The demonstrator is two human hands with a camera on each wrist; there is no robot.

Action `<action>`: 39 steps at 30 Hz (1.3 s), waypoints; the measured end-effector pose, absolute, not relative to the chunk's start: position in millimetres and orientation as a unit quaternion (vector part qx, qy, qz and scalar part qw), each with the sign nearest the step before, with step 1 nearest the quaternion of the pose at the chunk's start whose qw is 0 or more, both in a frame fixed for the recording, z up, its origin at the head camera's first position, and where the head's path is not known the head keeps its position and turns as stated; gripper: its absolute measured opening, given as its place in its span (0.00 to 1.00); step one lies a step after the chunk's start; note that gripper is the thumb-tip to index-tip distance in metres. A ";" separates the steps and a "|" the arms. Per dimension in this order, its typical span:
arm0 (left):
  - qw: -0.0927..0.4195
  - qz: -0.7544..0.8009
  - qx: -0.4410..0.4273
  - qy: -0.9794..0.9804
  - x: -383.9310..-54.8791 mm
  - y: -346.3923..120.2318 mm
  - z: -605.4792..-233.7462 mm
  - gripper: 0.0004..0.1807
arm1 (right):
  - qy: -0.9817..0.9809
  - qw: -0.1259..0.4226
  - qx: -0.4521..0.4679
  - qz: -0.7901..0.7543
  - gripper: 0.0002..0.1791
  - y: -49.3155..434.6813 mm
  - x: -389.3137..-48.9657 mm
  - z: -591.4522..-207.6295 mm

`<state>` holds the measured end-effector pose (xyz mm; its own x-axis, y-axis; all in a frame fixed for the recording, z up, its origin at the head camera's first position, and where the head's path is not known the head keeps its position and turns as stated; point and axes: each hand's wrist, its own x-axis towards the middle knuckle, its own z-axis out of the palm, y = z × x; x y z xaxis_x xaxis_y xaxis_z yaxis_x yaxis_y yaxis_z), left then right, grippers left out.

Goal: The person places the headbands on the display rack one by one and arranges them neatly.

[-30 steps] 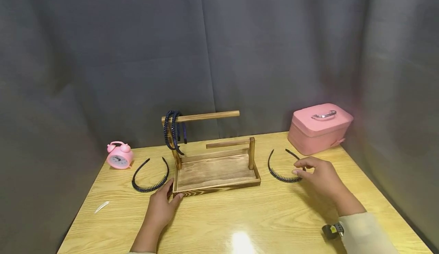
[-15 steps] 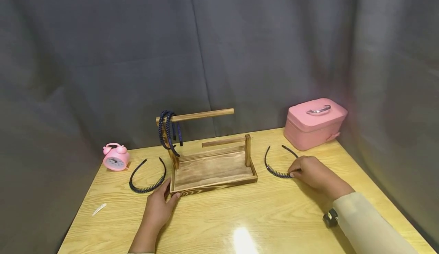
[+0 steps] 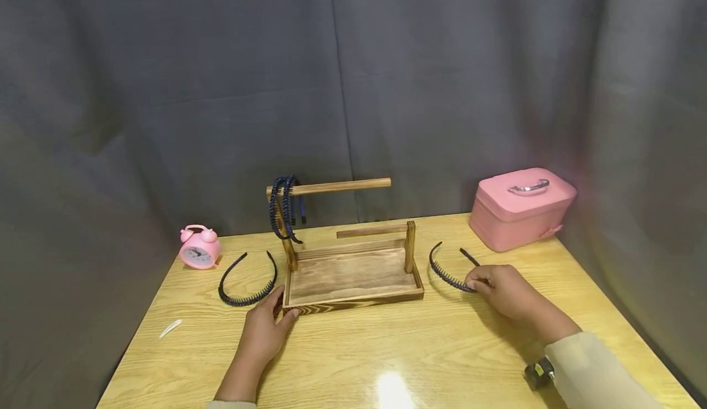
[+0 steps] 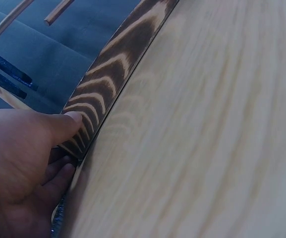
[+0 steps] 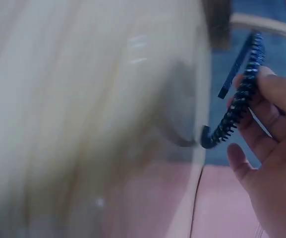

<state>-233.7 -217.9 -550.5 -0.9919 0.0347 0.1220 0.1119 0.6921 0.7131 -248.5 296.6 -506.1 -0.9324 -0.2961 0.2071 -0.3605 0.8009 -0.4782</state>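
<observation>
On the right in the head view, my right hand (image 3: 505, 292) pinches a dark toothed headband (image 3: 444, 274) near one side of its band. The right wrist view shows thumb and fingers on the toothed headband (image 5: 242, 106), its arms tilted. My left hand (image 3: 262, 329) grips the front left corner of a wooden stand (image 3: 359, 301), thumb on the front face and fingers round the side. Several dark headbands (image 3: 282, 206) hang from the left end of the stand's upper bar (image 3: 342, 185). Another toothed headband (image 3: 243, 301) lies on the table left of the stand.
A pink alarm clock (image 3: 200, 249) stands at the back left. A pink case (image 3: 521, 209) with a metal handle sits at the back right. Near the left edge lies a small white clip-like thing (image 3: 170, 328). Grey curtains (image 3: 232, 89) surround the wooden table (image 3: 342, 360).
My right hand has closed on the right-hand headband and tilted it. My left hand stays at the stand's corner. The head view shifts a little left and back.
</observation>
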 end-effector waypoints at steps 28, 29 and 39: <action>0.064 -0.374 -0.042 -0.924 -232.9 -216.8 -551.0 0.40 | -0.465 -0.047 0.186 0.864 0.21 259.0 -226.5 -465.0; 0.064 -0.372 -0.044 -0.925 -233.0 -217.1 -551.1 0.40 | -0.470 -0.035 0.189 0.861 0.21 255.0 -225.5 -460.6; 0.067 -0.371 -0.041 -0.925 -232.9 -218.7 -551.7 0.40 | -0.489 0.056 0.123 0.862 0.13 200.3 -221.4 -393.8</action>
